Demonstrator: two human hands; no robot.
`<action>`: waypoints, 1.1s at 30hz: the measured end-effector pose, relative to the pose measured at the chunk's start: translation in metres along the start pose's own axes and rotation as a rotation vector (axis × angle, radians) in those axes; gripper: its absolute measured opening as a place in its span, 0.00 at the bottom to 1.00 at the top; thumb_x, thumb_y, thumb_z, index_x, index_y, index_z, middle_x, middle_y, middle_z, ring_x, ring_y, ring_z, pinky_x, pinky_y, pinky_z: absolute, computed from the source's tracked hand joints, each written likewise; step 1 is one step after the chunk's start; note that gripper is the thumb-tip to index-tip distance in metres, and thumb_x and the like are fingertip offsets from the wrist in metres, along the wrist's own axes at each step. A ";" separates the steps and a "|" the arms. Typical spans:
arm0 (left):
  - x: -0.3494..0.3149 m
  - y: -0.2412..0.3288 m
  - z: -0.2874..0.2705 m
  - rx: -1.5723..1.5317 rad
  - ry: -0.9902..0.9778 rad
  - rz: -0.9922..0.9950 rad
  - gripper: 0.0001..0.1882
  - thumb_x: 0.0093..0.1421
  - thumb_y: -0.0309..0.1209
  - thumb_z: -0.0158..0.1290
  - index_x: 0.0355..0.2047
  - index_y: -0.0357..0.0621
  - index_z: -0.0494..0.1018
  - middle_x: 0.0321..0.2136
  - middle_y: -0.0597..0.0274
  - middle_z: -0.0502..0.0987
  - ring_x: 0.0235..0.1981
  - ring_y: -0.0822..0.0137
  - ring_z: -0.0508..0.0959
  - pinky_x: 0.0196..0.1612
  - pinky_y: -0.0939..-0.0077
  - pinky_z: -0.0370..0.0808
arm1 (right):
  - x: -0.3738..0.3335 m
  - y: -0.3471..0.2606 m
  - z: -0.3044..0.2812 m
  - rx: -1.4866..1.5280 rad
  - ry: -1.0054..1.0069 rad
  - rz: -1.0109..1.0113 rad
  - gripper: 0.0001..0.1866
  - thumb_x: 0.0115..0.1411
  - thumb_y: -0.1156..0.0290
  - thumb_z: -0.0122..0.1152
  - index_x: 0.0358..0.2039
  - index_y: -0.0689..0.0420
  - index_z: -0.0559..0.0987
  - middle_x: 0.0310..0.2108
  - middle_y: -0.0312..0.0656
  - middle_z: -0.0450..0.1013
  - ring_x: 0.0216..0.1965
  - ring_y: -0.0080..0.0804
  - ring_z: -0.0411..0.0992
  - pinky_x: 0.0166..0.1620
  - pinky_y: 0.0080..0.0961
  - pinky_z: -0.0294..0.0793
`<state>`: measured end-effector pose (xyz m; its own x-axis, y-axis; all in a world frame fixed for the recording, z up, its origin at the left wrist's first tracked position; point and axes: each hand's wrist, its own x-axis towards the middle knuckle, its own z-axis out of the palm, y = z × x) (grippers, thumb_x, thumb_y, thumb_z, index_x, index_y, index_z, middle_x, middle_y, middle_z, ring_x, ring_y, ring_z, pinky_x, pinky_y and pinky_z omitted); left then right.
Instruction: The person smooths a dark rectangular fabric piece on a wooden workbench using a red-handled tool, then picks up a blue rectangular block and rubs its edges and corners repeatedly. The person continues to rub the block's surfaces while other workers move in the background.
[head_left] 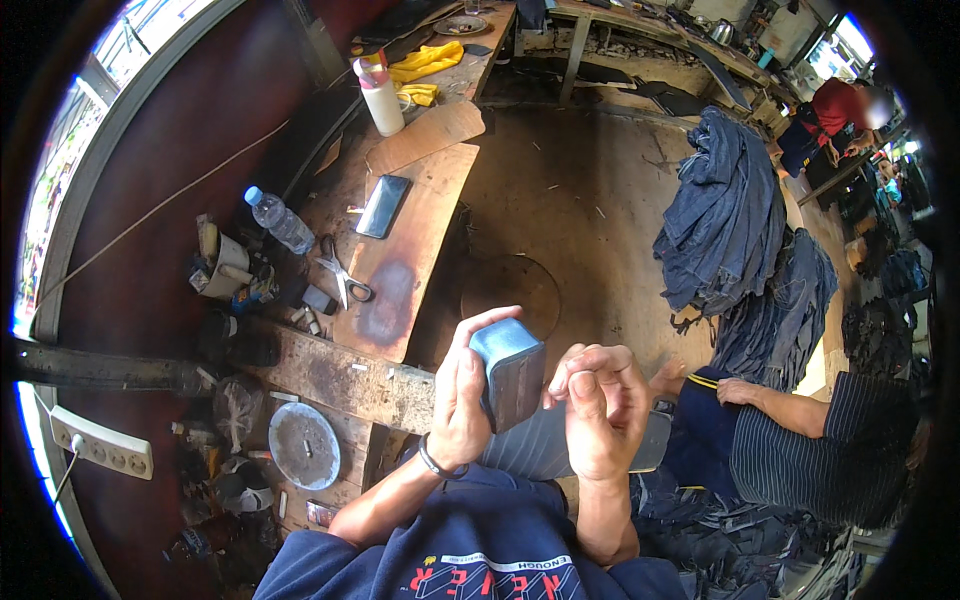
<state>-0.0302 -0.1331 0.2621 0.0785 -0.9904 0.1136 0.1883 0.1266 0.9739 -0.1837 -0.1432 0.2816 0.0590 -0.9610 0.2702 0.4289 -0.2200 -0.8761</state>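
In front of my chest my left hand (462, 395) holds a small rounded block (508, 372) with a light blue top and a dark brownish side. Its fingers wrap behind the block and the thumb lies along the near side. My right hand (606, 405) is raised just right of the block, apart from it. The fingers there curl in toward the thumb as in a pinch; whatever is between them, if anything, is too small to make out. Below both hands lies a dark grey flat surface (535, 440), partly hidden by them.
On the wooden bench at left are scissors (345, 275), a phone (383, 207), a water bottle (280, 220), a white flask (380, 100) and yellow gloves (425, 65). A round dish (304, 445) sits nearer. Dark denim (725, 210) is heaped at right, where a person in striped clothing (800, 450) sits.
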 end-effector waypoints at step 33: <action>0.004 0.028 -0.008 -0.161 -0.333 -0.347 0.34 0.79 0.53 0.33 0.64 0.35 0.69 0.59 0.53 0.76 0.60 0.65 0.75 0.67 0.67 0.68 | 0.030 -0.041 -0.021 -0.874 -0.415 -0.381 0.15 0.52 0.77 0.77 0.40 0.54 0.83 0.40 0.40 0.77 0.37 0.38 0.78 0.37 0.33 0.80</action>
<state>-0.0167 -0.1335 0.2883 -0.3275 -0.9359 -0.1297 0.2981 -0.2326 0.9258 -0.2184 -0.1662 0.3176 0.4329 -0.7055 0.5612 -0.3092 -0.7010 -0.6427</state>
